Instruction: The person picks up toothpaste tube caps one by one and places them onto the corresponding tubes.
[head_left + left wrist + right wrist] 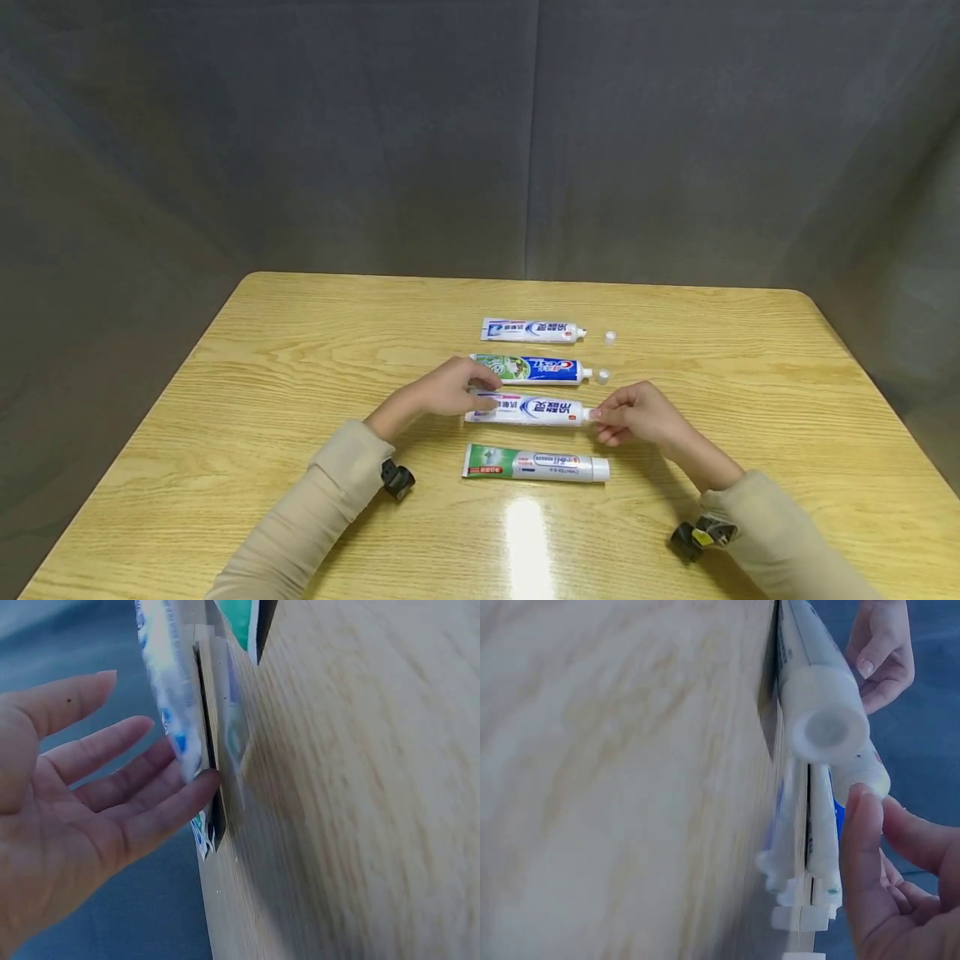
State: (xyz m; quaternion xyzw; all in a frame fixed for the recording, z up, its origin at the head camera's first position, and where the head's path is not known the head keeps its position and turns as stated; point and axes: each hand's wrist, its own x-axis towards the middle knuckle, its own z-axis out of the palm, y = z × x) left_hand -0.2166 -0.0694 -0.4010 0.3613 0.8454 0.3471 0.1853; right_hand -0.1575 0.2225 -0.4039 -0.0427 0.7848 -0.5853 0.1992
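Inside the wooden table's edges (375,285), our right hand (637,414) pinches a white-and-blue tube (547,409); our left hand (454,388) touches it, fingers apart.

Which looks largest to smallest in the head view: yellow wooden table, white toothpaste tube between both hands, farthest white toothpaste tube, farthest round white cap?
Wooden table
Held tube, though somewhat nearer
Farthest tube
Farthest cap

Four tubes (551,409) are lying one behind another on the worktop (750,358), and two caps (603,377) are sitting just right of the rear pair!
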